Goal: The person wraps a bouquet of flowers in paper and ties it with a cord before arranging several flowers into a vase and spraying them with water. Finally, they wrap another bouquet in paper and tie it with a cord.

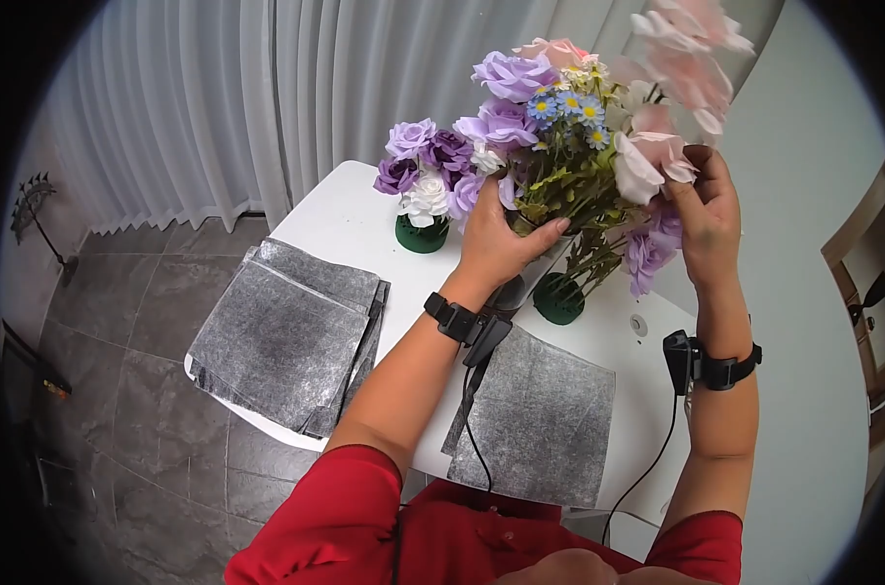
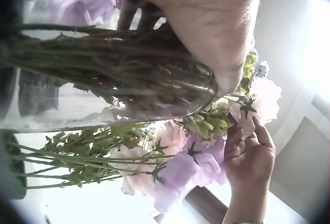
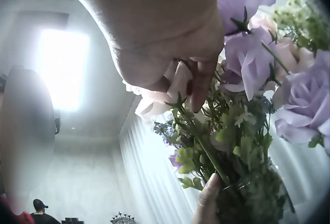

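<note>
A clear glass vase (image 2: 67, 116) full of green stems stands on the table. Near its rim my left hand (image 1: 506, 237) holds it, with the thumb lying along the front of the rim. Artificial flowers rise from the vase, among them a purple rose (image 1: 515, 75) and small blue daisies (image 1: 567, 105). On the right side of the bunch, my right hand (image 1: 713, 219) pinches a pale pink rose (image 1: 640, 171) by its petals. In the right wrist view the thumb and fingers (image 3: 203, 82) of that hand close around the bloom.
On the white table (image 1: 320, 210) lie a stack of grey fibrous sheets (image 1: 281, 331) at left and another sheet (image 1: 550, 414) near the body. Two green bases, one behind (image 1: 423, 234) and one to the right (image 1: 559, 299), hold more flowers. A grey curtain (image 1: 364, 88) hangs behind.
</note>
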Tool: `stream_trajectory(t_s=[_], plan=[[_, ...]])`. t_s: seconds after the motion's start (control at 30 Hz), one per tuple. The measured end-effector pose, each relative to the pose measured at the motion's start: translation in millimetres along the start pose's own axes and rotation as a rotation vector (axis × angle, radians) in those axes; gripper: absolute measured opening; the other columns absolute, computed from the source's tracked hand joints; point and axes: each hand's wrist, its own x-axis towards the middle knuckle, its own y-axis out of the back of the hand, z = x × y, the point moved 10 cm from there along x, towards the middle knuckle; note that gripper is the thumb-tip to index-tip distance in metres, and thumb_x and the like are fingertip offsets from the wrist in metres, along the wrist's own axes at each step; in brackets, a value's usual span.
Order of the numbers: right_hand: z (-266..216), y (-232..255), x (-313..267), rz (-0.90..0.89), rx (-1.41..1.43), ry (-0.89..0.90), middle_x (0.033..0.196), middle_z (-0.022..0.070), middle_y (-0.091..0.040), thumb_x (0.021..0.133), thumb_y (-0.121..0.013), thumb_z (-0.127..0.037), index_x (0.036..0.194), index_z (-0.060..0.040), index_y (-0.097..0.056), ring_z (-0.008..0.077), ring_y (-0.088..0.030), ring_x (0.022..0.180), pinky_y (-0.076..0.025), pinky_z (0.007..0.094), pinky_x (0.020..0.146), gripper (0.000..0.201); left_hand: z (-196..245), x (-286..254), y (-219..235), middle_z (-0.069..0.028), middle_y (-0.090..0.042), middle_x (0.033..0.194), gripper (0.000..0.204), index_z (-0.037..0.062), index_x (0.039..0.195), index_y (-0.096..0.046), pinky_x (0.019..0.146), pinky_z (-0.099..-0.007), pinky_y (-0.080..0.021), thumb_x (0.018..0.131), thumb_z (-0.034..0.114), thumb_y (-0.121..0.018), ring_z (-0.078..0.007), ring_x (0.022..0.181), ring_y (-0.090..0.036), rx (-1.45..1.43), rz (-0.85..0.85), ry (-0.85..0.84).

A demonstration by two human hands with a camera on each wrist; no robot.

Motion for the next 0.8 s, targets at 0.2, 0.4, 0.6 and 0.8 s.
stream_trajectory(t_s=[0.2,0.4,0.6,0.8], plan=[[-6.2,13.1,3.2,-0.01,0.064,-0.04,0.092,0.0072,-0.06,0.088,-0.06,-0.012,0.108,0.0004,-0.049,0.0114,-0.059,0.065,-0.048,0.0232,0.057,0.026,-1.2,-0.5,-0.4,-0.0208,-0.054,0.122,0.089,-0.0015,0.13,-0.037,0.095,-0.0397,-0.041,0.064,0.042,-0.079,-0.0345,0.113,-0.053,0.007,-0.008,-0.007],[-10.4,-23.3,-12.0,-0.089,-0.222,0.184,0.084,0.0007,-0.058,0.079,-0.068,-0.01,0.088,-0.0029,-0.058,0.0099,-0.055,0.073,-0.045,0.0236,0.062,0.014,0.5,0.5,-0.2,-0.0214,-0.053,0.122,0.092,-0.0022,0.13,-0.036,0.094,-0.0404,-0.042,0.064,0.045,-0.079,-0.0355,0.113,-0.053,0.022,0.008,-0.046],[-14.1,-44.0,-12.2,-0.058,-0.592,0.204,0.08,0.0095,-0.06,0.073,-0.07,-0.013,0.084,-0.0037,-0.063,0.0206,-0.059,0.068,-0.047,0.0294,0.062,0.015,-1.0,-1.9,1.9,-0.019,-0.055,0.118,0.088,0.001,0.127,-0.042,0.091,-0.0395,-0.044,0.063,0.046,-0.081,-0.035,0.109,-0.055,0.131,0.012,0.015],[0.2,-83.7,-42.5,-0.553,-0.649,0.065,0.086,0.0116,-0.063,0.075,-0.071,-0.02,0.107,-0.0091,-0.062,0.0282,-0.061,0.064,-0.049,0.0355,0.062,0.035,-6.1,-1.4,-8.6,-0.013,-0.058,0.104,0.057,0.0065,0.111,-0.055,0.085,-0.0383,-0.046,0.062,0.022,-0.081,-0.0333,0.1,-0.058,0.108,-0.069,-0.027]])
